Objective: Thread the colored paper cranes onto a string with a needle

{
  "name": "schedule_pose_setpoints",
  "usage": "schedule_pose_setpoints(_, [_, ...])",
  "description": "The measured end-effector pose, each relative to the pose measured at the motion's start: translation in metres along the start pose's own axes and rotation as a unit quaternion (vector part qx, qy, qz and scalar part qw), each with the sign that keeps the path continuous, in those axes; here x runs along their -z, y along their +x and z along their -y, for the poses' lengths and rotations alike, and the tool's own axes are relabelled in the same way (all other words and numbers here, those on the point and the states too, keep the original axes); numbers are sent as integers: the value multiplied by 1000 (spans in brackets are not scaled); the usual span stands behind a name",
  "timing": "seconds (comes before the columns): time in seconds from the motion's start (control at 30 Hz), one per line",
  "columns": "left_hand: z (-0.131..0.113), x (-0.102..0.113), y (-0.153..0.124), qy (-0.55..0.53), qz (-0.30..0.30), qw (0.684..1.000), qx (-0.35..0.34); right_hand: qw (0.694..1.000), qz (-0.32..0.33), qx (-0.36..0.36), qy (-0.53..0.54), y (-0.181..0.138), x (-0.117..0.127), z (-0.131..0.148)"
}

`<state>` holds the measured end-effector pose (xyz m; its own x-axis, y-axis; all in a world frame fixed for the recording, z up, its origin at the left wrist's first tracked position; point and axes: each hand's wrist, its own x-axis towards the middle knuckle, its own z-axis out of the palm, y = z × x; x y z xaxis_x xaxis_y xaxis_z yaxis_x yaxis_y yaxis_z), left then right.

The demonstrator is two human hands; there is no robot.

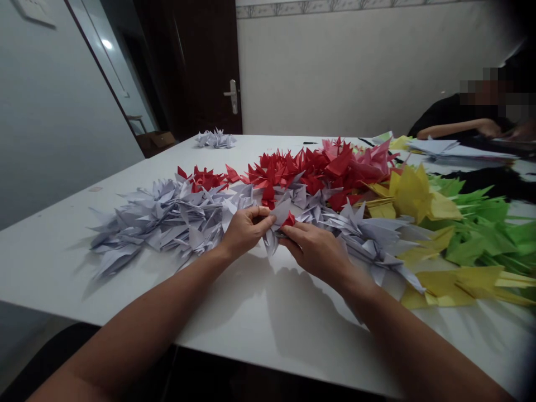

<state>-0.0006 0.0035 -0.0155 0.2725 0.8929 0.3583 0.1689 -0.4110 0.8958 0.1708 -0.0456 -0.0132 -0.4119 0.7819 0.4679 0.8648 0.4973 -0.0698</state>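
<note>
Fingers (pixel 256 213): both sets curled, pinching closely | left hand (pixel 243 233), right hand (pixel 314 251): together holding a lilac origami crane (pixel 280 213), a bit of red paper (pixel 288 220) against it | just beside, both sides: lilac crane heap (pixel 184 220) | just beyond: red cranes (pixel 310 167) | farther right: yellow cranes (pixel 412 192), green cranes (pixel 477 240) | beneath: white table (pixel 125 285)

The white tabletop (pixel 259 340) left room for a hand along the near edge, at lower middle of the frame. Lilac paper cranes (pixel 167 223) stood in the way across the middle, red paper cranes (pixel 310 167) lay behind them, and yellow paper cranes (pixel 412 192) and green paper cranes (pixel 481 234) blocked the right.
</note>
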Motion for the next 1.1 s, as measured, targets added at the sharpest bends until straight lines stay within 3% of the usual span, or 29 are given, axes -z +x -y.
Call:
schedule_pose_setpoints(0.83, [-3,-2,0,-35,-11,999,16,1000,-14,15,-23,-1,-3,1])
schedule_pose_setpoints(0.93, [-2,-1,1,-61,-9,998,18,1000,-21,1,23,0,-2,0])
schedule_pose_setpoints(1.1, [-4,-2,4,-141,-22,988,64,979,-100,-27,178,3,-4,-5])
